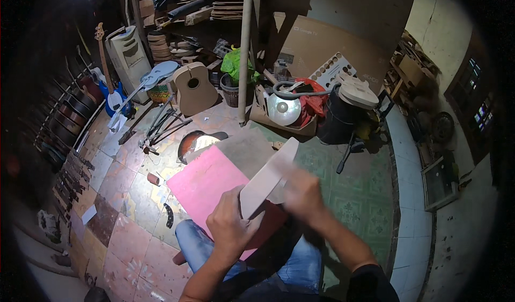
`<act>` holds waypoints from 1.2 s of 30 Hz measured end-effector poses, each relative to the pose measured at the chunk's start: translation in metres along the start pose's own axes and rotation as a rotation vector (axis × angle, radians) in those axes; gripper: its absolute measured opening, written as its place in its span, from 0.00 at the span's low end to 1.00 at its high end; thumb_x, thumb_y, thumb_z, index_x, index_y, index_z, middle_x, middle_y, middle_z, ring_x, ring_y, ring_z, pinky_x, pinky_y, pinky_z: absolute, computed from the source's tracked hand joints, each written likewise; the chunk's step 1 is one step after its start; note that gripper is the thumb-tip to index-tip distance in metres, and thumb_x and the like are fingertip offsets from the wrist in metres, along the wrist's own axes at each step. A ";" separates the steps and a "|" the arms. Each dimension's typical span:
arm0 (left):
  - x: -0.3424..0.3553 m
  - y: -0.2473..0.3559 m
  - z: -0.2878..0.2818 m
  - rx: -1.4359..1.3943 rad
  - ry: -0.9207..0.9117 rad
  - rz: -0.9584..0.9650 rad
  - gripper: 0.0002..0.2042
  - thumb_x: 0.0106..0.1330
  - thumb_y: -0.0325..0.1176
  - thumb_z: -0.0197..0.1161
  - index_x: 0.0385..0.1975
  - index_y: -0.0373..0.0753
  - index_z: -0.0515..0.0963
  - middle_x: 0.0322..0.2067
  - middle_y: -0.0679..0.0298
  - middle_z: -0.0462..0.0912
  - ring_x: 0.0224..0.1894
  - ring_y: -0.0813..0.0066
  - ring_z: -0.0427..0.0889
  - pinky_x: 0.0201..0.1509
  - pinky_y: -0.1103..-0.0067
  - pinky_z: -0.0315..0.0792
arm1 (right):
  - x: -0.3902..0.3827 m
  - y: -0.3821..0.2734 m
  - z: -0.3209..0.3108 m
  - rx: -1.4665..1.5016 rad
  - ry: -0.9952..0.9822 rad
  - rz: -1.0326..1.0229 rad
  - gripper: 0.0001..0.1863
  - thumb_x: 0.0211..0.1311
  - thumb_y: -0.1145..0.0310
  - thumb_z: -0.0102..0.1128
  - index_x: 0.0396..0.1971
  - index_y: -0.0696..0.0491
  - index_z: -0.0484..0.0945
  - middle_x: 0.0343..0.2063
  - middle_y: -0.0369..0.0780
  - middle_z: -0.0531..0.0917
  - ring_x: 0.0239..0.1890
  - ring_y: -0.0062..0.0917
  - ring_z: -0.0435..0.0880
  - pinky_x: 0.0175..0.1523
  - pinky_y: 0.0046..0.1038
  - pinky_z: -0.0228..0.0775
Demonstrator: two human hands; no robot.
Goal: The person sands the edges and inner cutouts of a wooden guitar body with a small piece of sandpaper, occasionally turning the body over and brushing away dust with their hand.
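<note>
Wooden and pale, a long flat piece of timber [268,178] — shaped like an unfinished guitar neck — slants up over the person's lap, and everything else sits around it. Far left of it, a row of dark guitars [64,114] lines the wall, with a blue electric guitar [112,95] leaning nearer in. Closer left stands an unfinished acoustic guitar body [194,89] on the tiled floor [123,216]. Just left of and under the wood lies a pink sheet [206,181], spread across the knees.

The left hand [232,224] is wrapped shut around the wood's lower end, holding it steady. Just right of the wood, the right hand [303,192] is smeared by motion and pressed against the wood's surface; whether it grips anything I cannot tell. Farther right, a black bin [338,120] stands.

Judging by the bare, unfinished face, the surface work looks underway — no finish or fittings are on it yet.
</note>
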State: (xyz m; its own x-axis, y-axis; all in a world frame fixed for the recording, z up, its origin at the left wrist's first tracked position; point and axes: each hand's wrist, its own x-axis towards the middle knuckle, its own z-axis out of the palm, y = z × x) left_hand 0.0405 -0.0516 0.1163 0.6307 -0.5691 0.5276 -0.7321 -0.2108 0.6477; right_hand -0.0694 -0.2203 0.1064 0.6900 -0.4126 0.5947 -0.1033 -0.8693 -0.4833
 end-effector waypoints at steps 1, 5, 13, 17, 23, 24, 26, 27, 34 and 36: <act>0.000 -0.002 0.002 0.011 0.004 -0.007 0.29 0.44 0.35 0.79 0.50 0.39 0.77 0.37 0.55 0.83 0.37 0.56 0.86 0.37 0.68 0.79 | -0.007 -0.022 0.001 -0.015 -0.141 -0.049 0.26 0.45 0.81 0.58 0.48 0.53 0.86 0.46 0.48 0.86 0.45 0.43 0.88 0.53 0.38 0.79; -0.005 -0.002 -0.004 0.002 -0.005 0.007 0.28 0.45 0.34 0.78 0.49 0.39 0.77 0.37 0.55 0.83 0.37 0.56 0.86 0.37 0.68 0.79 | 0.014 0.007 -0.004 0.011 -0.051 -0.181 0.24 0.49 0.75 0.60 0.51 0.52 0.84 0.45 0.45 0.87 0.43 0.41 0.87 0.51 0.36 0.80; -0.007 -0.003 -0.004 -0.004 0.003 0.015 0.28 0.45 0.34 0.78 0.49 0.39 0.77 0.36 0.56 0.83 0.36 0.56 0.86 0.37 0.69 0.79 | 0.007 -0.009 -0.005 0.074 -0.071 -0.185 0.24 0.50 0.80 0.56 0.49 0.50 0.84 0.43 0.45 0.87 0.40 0.41 0.87 0.47 0.38 0.81; -0.001 0.005 0.000 -0.020 -0.012 0.006 0.27 0.46 0.35 0.79 0.48 0.38 0.78 0.37 0.55 0.83 0.37 0.56 0.86 0.39 0.69 0.79 | 0.027 0.027 -0.007 -0.091 -0.031 0.046 0.28 0.51 0.79 0.53 0.55 0.52 0.82 0.42 0.47 0.87 0.39 0.39 0.88 0.46 0.37 0.81; -0.004 0.000 0.000 -0.009 0.004 0.020 0.27 0.46 0.36 0.79 0.48 0.40 0.77 0.36 0.56 0.83 0.36 0.56 0.86 0.37 0.69 0.79 | 0.024 0.033 -0.004 0.024 -0.004 -0.135 0.27 0.50 0.76 0.56 0.54 0.49 0.83 0.36 0.48 0.86 0.28 0.40 0.84 0.39 0.39 0.79; -0.001 0.005 0.003 -0.037 0.004 0.031 0.27 0.47 0.36 0.79 0.48 0.40 0.77 0.36 0.57 0.83 0.36 0.56 0.86 0.36 0.68 0.79 | 0.034 0.054 -0.009 -0.019 0.131 -0.060 0.27 0.49 0.75 0.58 0.54 0.48 0.84 0.34 0.47 0.86 0.25 0.38 0.83 0.37 0.40 0.79; 0.001 0.004 0.003 -0.002 -0.005 0.014 0.27 0.47 0.37 0.79 0.48 0.40 0.77 0.37 0.57 0.83 0.36 0.57 0.86 0.36 0.69 0.79 | 0.023 0.029 0.003 -0.008 0.090 -0.048 0.26 0.49 0.75 0.59 0.52 0.47 0.85 0.35 0.47 0.87 0.27 0.37 0.85 0.39 0.39 0.79; 0.000 0.006 -0.003 0.029 -0.007 0.000 0.27 0.47 0.37 0.79 0.48 0.40 0.78 0.37 0.57 0.83 0.36 0.57 0.86 0.36 0.69 0.79 | 0.012 0.006 0.005 -0.002 0.052 -0.044 0.25 0.49 0.75 0.60 0.50 0.46 0.86 0.36 0.47 0.87 0.29 0.36 0.86 0.41 0.39 0.80; -0.003 0.012 -0.001 -0.050 -0.016 -0.024 0.27 0.47 0.35 0.80 0.48 0.38 0.78 0.38 0.55 0.84 0.38 0.55 0.87 0.41 0.69 0.79 | 0.031 0.061 -0.012 0.024 0.148 0.159 0.26 0.48 0.78 0.59 0.51 0.46 0.86 0.46 0.43 0.87 0.42 0.36 0.89 0.53 0.35 0.80; -0.001 0.003 -0.003 0.024 -0.006 0.027 0.28 0.45 0.34 0.79 0.48 0.40 0.78 0.36 0.57 0.83 0.36 0.58 0.86 0.37 0.69 0.79 | 0.006 0.009 -0.001 0.044 0.017 0.077 0.27 0.48 0.81 0.54 0.51 0.51 0.85 0.47 0.47 0.87 0.46 0.39 0.88 0.56 0.34 0.78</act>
State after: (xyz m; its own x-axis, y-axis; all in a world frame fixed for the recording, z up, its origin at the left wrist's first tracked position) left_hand 0.0381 -0.0488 0.1194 0.6089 -0.5800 0.5411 -0.7549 -0.2142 0.6199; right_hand -0.0674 -0.2312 0.1060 0.6687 -0.4831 0.5652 -0.1241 -0.8220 -0.5558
